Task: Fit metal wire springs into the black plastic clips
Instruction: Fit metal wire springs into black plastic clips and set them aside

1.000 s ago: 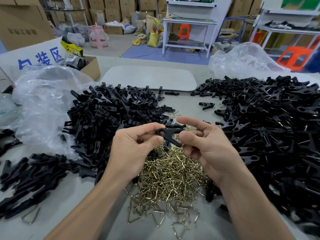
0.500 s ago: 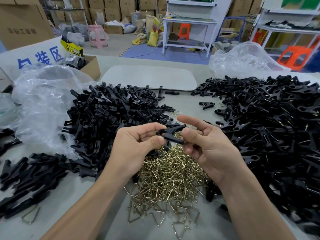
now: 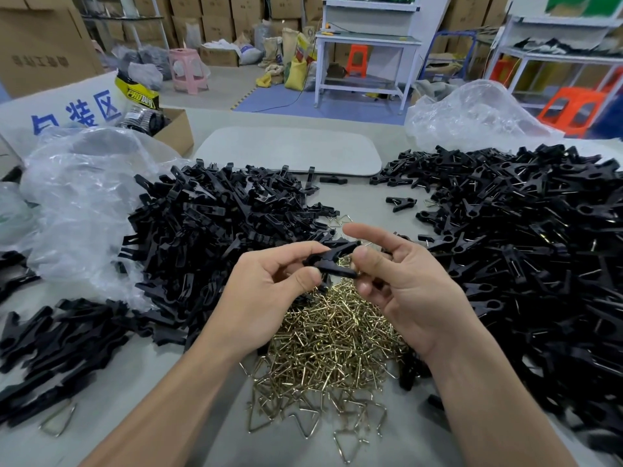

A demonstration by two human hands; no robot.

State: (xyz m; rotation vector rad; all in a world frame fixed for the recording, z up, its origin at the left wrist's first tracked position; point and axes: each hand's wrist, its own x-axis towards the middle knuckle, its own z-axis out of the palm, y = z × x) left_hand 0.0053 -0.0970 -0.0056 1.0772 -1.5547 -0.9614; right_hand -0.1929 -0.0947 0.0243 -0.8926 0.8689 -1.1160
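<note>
Grey worktable (image 3: 357, 200): I see left hand (image 3: 266, 298) and right hand (image 3: 408, 291) pinching 1 black plastic clip (image 3: 332, 261); probably light, stiff; hold by tails.

The left hand (image 3: 266, 291) and right hand (image 3: 404, 284) hide part of the clip (image 3: 328, 261); its middle seems too small to read. The clip pile (image 3: 522, 247) runs off the right edge, blurred.
</note>
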